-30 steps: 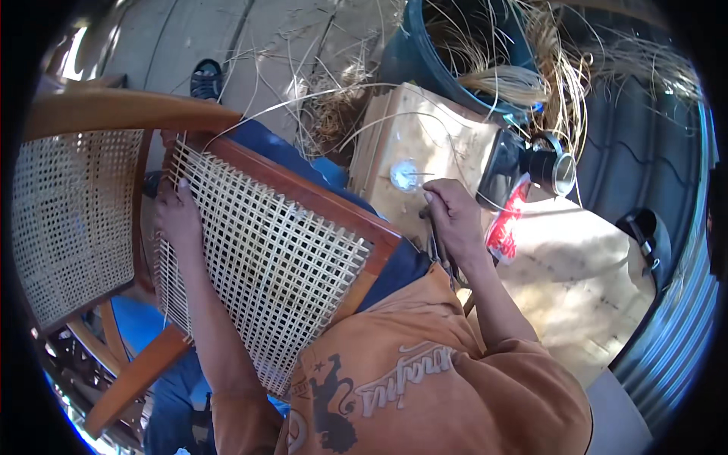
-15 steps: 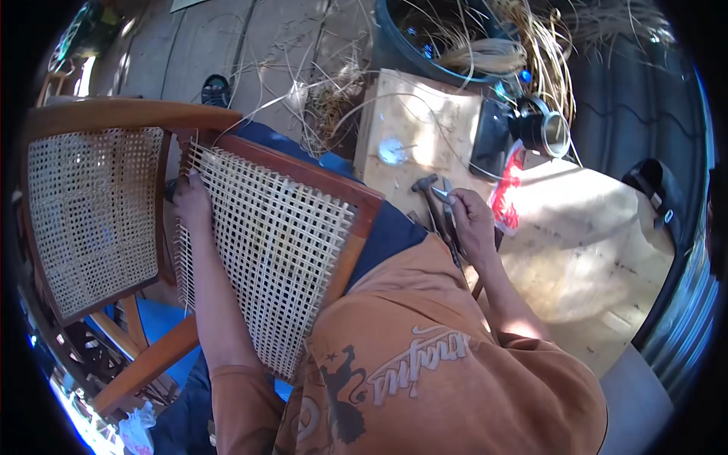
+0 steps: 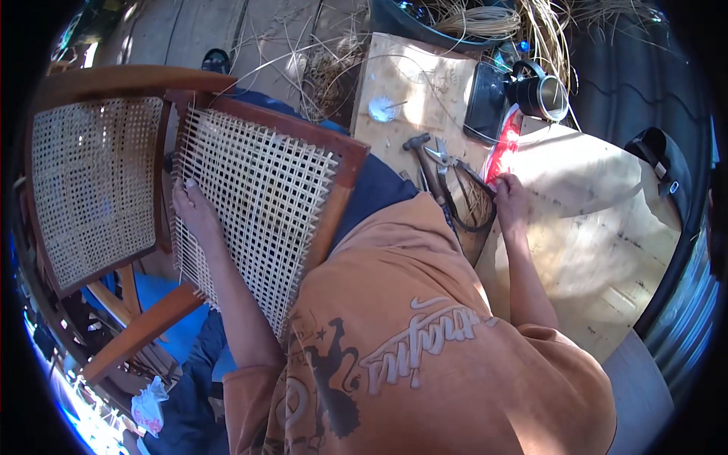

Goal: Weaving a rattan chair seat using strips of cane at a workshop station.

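Note:
A wooden chair's woven cane seat [image 3: 254, 182] lies tilted across my lap, loose strand ends showing along its left side. My left hand [image 3: 196, 208] is closed at that left edge, with some fingers hidden. To the right, my right hand [image 3: 513, 199] has its fingers closed at the lower end of a red-and-white packet [image 3: 504, 148]. Pliers [image 3: 442, 157] rest on the board with their handles spread, one of them reaching close to my right hand. Beside the pliers is a hammer [image 3: 416, 142].
The chair's cane back [image 3: 95, 189] and wooden arm [image 3: 140, 334] are at left. A plywood board [image 3: 591, 227] spans the right, with a dark box [image 3: 485, 102] and a mug [image 3: 551, 98] behind. A tub [image 3: 402, 26] and cane strands [image 3: 542, 34] are farther back.
My right hand has let go of the pliers and moved right to the packet. The pliers now lie on the board, handles spread. My left hand stays at the seat's edge.

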### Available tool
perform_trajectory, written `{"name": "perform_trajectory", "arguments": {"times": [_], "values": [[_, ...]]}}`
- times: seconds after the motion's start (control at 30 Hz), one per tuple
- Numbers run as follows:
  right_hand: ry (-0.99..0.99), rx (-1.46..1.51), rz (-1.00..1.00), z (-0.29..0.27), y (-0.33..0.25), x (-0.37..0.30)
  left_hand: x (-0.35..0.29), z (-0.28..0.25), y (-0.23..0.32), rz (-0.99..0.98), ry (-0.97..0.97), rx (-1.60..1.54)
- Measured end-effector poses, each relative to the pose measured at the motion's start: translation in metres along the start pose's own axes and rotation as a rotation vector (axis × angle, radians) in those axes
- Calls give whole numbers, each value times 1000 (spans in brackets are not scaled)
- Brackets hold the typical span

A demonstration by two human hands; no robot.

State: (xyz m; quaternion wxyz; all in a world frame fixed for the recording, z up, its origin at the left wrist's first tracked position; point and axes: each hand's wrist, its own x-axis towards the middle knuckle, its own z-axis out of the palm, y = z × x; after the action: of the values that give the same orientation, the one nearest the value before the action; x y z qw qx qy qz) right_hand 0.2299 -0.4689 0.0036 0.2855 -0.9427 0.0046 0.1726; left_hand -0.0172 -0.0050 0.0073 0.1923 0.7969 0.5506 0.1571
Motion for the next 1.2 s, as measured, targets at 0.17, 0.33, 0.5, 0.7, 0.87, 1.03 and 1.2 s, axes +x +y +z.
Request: {"name": "perform_trajectory", "arguments": {"times": [0.17,0.33,0.5,0.7,0.87,1.03,1.2], "values": [[-152,-304,-26,8,4,-24,-48,-21,18,31,49,-111],[-137,-441,90,32,-15,-38,-87,-24,34,72,-38,-256],[-193,-559,76,26,-9,-31,-108,-16,48,117,-101,-322],[-268,-382,-16,20,10,-31,-116,-19,54,176,-141,-316],[-111,-426,86,39,-7,-30,-117,-17,55,155,-172,-344],[5,-403,69,50,5,-26,-116,-15,58,131,-181,-447],[-138,-375,-15,25,22,-22,-111,-24,78,234,-167,-414]]}}
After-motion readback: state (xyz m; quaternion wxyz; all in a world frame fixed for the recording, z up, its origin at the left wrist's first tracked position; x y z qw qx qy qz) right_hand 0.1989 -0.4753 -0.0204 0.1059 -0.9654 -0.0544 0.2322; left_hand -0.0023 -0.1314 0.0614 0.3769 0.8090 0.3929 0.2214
